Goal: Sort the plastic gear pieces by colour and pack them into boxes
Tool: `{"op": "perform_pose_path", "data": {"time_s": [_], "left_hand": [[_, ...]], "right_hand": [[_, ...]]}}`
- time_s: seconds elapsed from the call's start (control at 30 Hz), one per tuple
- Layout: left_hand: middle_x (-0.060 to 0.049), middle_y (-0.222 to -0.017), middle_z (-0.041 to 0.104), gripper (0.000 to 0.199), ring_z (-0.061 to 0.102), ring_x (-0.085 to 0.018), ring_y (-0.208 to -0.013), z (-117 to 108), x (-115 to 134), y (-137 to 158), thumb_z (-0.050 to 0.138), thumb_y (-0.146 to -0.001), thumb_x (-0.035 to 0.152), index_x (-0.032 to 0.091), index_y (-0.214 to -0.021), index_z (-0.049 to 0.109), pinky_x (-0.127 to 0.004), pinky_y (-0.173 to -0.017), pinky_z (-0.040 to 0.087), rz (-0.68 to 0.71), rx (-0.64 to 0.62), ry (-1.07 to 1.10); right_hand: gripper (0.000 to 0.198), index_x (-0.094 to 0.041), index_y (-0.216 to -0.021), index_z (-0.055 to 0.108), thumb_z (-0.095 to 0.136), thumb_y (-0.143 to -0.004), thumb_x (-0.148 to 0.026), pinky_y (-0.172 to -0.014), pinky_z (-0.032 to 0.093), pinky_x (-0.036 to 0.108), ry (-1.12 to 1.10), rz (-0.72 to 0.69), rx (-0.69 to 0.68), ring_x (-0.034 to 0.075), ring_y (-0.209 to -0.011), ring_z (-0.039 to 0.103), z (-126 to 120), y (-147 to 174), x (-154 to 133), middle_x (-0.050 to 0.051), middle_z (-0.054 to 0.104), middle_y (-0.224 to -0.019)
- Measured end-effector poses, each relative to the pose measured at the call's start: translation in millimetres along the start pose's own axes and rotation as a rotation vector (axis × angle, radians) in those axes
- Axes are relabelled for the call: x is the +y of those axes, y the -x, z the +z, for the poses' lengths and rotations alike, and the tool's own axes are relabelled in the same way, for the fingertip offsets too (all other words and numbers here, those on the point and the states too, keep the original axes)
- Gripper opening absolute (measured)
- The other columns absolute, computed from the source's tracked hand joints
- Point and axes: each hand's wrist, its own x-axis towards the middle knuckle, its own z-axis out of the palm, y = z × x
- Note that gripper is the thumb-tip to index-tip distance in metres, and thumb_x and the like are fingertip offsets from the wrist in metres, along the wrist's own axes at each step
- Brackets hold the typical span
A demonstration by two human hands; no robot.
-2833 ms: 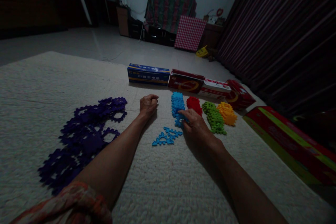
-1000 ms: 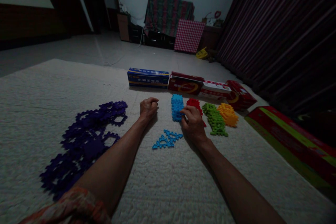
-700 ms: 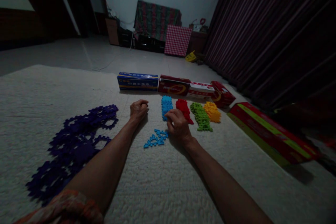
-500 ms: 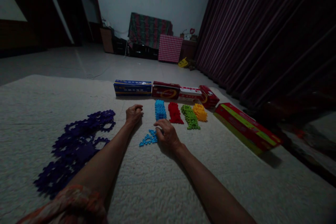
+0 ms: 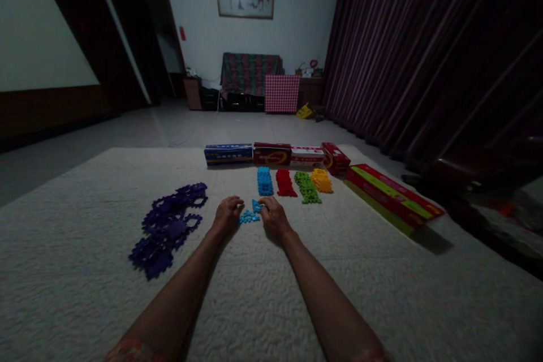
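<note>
My right hand (image 5: 274, 215) pinches a small light-blue triangular interlocking piece (image 5: 256, 206), tilted up off the mat. Just below it, another light-blue toothed piece (image 5: 248, 217) lies on the mat between my hands. My left hand (image 5: 229, 212) is at that piece's left end, fingers bent, with a small gap between thumb and fingertips and nothing visible in it. Whether it touches the piece is unclear. Beyond my hands stand stacks of interlocking pieces: light blue (image 5: 265, 182), red (image 5: 285, 183), green (image 5: 307, 187) and yellow (image 5: 322, 180).
Dark purple interlocking pieces (image 5: 169, 229) lie in an overlapping pile on the left. A blue box (image 5: 229, 155), a dark red box (image 5: 272, 154) and other cartons line the far side. A long red and yellow-green box (image 5: 390, 195) lies at right on the cream quilted mat (image 5: 246, 305).
My view has tilted up. My left hand has come in beside the light-blue pieces, and its fingers have loosened. My right hand now holds one light-blue piece raised above the other.
</note>
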Motion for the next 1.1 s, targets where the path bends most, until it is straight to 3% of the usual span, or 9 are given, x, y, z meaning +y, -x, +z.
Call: {"op": "perform_pose_path", "data": {"time_s": [0.23, 0.67, 0.83, 1.1], "left_hand": [[-0.011, -0.105, 0.079, 0.023, 0.072, -0.025, -0.102, 2.4, -4.4, -3.8, 0.056, -0.086, 0.016, 0.02, -0.087, 0.079, -0.038, -0.098, 0.054, 0.125, -0.036, -0.058], [-0.009, -0.103, 0.08, 0.027, 0.071, -0.025, -0.103, 1.4, -1.0, -1.9, 0.053, -0.08, 0.017, 0.023, -0.083, 0.08, -0.039, -0.1, 0.054, 0.099, -0.018, -0.065], [-0.009, -0.105, 0.079, 0.026, 0.071, -0.026, -0.104, -1.4, 2.8, -0.8, 0.055, -0.079, 0.016, 0.024, -0.081, 0.08, -0.039, -0.099, 0.054, 0.068, -0.024, -0.078], [-0.009, -0.11, 0.078, 0.028, 0.071, -0.026, -0.108, -3.1, 2.3, 2.0, 0.054, -0.08, 0.016, 0.023, -0.085, 0.081, -0.037, -0.103, 0.052, 0.081, -0.066, -0.1]], "right_hand": [[0.031, -0.021, -0.093, 0.067, 0.048, -0.074, -0.005, -0.094, 0.051, 0.037, 0.008, -0.019, -0.018, 0.023, -0.097, 0.063, 1.1, 1.2, 3.7, 0.008, 0.069, -0.099], [0.037, -0.02, -0.097, 0.067, 0.047, -0.071, -0.002, -0.097, 0.051, 0.038, 0.013, 0.019, -0.062, 0.023, -0.1, 0.063, -0.3, 5.8, -0.7, 0.009, 0.068, -0.103], [0.048, -0.019, -0.105, 0.067, 0.048, -0.065, 0.001, -0.1, 0.05, 0.041, 0.069, 0.01, -0.057, 0.025, -0.105, 0.061, -1.5, 10.6, -1.6, 0.011, 0.069, -0.108], [0.05, -0.015, -0.115, 0.065, 0.051, -0.069, 0.0, -0.105, 0.045, 0.044, 0.17, 0.03, -0.099, 0.028, -0.111, 0.059, 0.8, 13.6, -6.1, 0.016, 0.068, -0.115]]}}
